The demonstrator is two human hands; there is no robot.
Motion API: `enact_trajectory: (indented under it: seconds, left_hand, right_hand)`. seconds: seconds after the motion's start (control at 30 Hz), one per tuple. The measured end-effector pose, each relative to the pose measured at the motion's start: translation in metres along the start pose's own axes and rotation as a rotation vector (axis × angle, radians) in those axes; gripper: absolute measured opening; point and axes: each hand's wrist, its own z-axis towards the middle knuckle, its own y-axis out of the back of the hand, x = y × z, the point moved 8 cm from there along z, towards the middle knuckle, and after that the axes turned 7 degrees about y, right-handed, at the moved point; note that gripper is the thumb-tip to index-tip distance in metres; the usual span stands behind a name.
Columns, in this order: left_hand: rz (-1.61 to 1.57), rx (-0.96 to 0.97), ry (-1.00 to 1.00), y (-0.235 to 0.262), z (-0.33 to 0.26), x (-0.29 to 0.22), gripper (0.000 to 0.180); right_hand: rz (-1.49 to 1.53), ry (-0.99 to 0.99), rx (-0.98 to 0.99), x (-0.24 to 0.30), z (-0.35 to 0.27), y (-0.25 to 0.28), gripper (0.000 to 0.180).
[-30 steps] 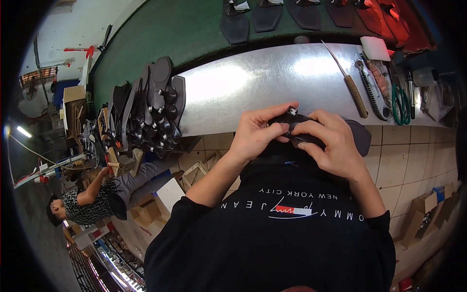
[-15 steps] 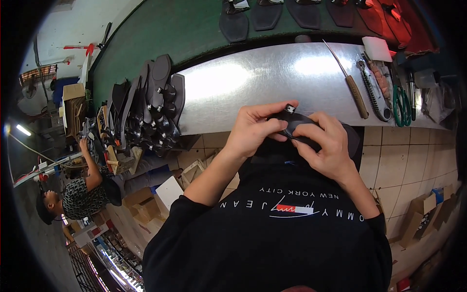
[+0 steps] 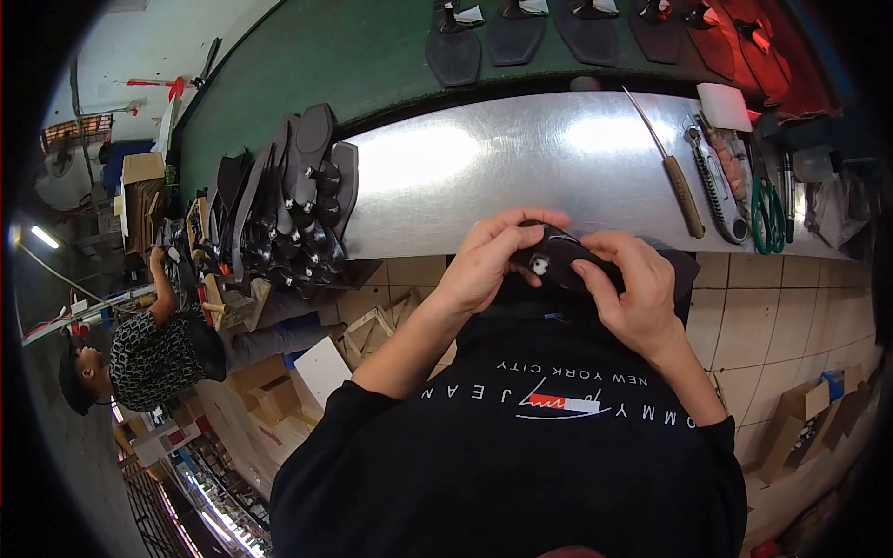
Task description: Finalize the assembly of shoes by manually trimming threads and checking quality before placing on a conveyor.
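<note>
Both my hands grip a dark sandal [image 3: 565,253] close in front of my chest, at the near edge of the metal bench. My left hand [image 3: 476,267] pinches its front end, thumb on top and fingers beyond. Beside that thumb a small glossy black part with a white spot faces up. My right hand [image 3: 634,290] is closed around the middle, thumb and forefinger pressing on the dark upper. The sole's flat grey end [image 3: 684,270] sticks out past the right hand. Much of the sandal is hidden by my fingers.
The shiny bench [image 3: 484,177] carries a pile of dark soles and glossy heeled parts [image 3: 312,219], an awl [image 3: 679,181], a cutter [image 3: 721,191] and green-handled scissors [image 3: 768,214]. Sandals [image 3: 516,37] line a green belt [image 3: 372,56]. A person [image 3: 153,358] works at far left.
My left hand has turned the sandal's front end, so the white-spotted part now faces up below the thumb. My right hand has shifted slightly, still gripping.
</note>
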Motion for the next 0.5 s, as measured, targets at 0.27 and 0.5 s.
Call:
enact_trajectory:
  seconds: [0.27, 0.5]
  left_hand:
    - [0.171, -0.01, 0.028, -0.006, -0.003, 0.001, 0.028]
    - [0.31, -0.04, -0.002, -0.009, -0.007, -0.004, 0.029]
  right_hand:
    - [-0.038, 0.038, 0.038, 0.003, -0.002, -0.005, 0.017]
    - [0.017, 0.023, 0.008, 0.006, -0.004, -0.01, 0.016]
